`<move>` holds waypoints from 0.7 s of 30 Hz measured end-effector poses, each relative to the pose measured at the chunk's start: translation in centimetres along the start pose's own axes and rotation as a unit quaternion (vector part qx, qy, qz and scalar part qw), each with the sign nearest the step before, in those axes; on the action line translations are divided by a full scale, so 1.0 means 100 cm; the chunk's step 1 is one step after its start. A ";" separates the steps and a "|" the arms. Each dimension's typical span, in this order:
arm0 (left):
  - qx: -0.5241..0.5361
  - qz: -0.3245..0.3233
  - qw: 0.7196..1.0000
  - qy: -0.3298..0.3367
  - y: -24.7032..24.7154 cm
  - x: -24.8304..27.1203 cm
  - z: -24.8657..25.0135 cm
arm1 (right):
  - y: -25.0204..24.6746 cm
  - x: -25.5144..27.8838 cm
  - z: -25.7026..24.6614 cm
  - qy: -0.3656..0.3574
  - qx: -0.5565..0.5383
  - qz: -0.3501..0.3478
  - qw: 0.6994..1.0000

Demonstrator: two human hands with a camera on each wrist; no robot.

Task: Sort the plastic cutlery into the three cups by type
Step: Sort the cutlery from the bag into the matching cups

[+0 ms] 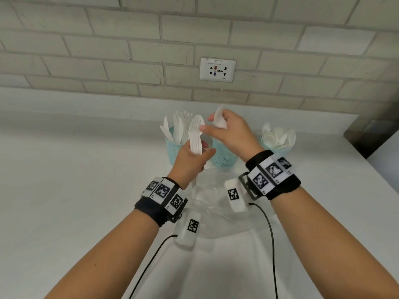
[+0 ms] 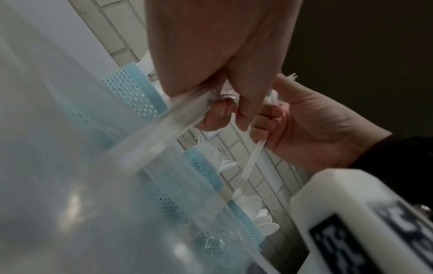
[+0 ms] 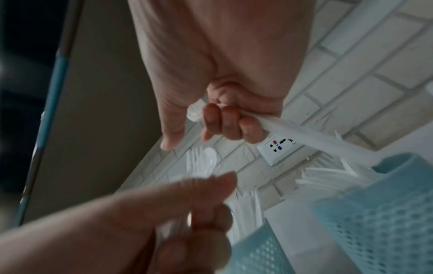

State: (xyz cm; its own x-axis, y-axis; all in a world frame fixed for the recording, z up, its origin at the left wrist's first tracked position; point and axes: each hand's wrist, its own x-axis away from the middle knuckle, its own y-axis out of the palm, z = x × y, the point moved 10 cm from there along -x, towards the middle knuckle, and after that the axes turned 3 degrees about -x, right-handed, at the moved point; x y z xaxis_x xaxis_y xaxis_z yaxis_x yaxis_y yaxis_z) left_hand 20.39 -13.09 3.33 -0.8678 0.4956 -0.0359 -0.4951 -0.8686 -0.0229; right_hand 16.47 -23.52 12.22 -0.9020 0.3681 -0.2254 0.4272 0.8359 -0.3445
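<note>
Three teal mesh cups stand at the back of the white counter. The left cup (image 1: 172, 145) holds knives, the middle cup (image 1: 222, 156) holds forks (image 2: 212, 154), and the right cup (image 1: 278, 151) holds spoons (image 1: 278, 137). My left hand (image 1: 200, 152) grips a stacked bundle of white spoons (image 1: 196, 134) upright in front of the left and middle cups. My right hand (image 1: 207, 124) holds one white spoon (image 1: 220, 119) in its curled fingers (image 3: 229, 120). Its thumb and forefinger touch the top of the bundle. The spoon's handle (image 3: 311, 137) sticks out below the fist.
A clear plastic container (image 1: 207, 203) lies on the counter under my wrists, just in front of the cups. The tiled wall with a socket (image 1: 217, 69) rises close behind the cups. The counter's right edge (image 1: 362, 152) drops off near the spoon cup.
</note>
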 end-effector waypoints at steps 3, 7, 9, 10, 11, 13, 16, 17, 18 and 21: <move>-0.053 -0.025 0.998 0.003 0.010 -0.001 -0.001 | 0.014 0.008 0.003 -0.001 0.062 -0.012 0.998; -0.065 -0.034 0.997 0.004 0.017 0.002 0.000 | 0.022 0.013 0.014 0.031 0.067 -0.041 0.996; -0.070 -0.021 0.997 0.015 0.015 0.001 0.005 | 0.027 0.016 0.019 0.041 0.074 -0.066 0.994; -0.070 -0.018 0.997 0.019 0.013 0.001 0.007 | 0.029 0.017 0.022 0.041 0.080 -0.074 0.993; -0.066 -0.019 0.997 0.018 0.012 0.001 0.008 | 0.029 0.017 0.024 0.041 0.080 -0.076 0.993; -0.046 -0.026 0.999 0.003 0.012 0.002 0.003 | 0.026 0.015 0.030 0.045 0.076 -0.066 0.994; -0.037 -0.024 0.999 -0.010 0.011 0.003 -0.001 | 0.022 0.014 0.035 0.058 0.058 -0.054 0.995; -0.033 -0.025 0.999 -0.008 0.012 0.003 0.000 | 0.021 0.014 0.037 0.062 0.051 -0.051 0.995; -0.027 -0.025 0.999 -0.005 0.013 0.003 0.001 | 0.019 0.014 0.037 0.065 0.041 -0.047 0.996; -0.010 -0.029 1.000 0.003 0.015 0.004 0.003 | 0.006 0.013 0.039 0.078 -0.034 -0.007 0.996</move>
State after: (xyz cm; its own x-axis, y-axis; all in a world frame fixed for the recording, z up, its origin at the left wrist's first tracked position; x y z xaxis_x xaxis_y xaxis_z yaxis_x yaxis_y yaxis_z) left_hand 19.29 -14.14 3.53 -0.8369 0.5459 -0.0391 -0.5443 -0.8377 -0.0446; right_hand 15.84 -24.13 8.18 -0.9091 0.4098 -0.0744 0.4133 0.8654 -0.2835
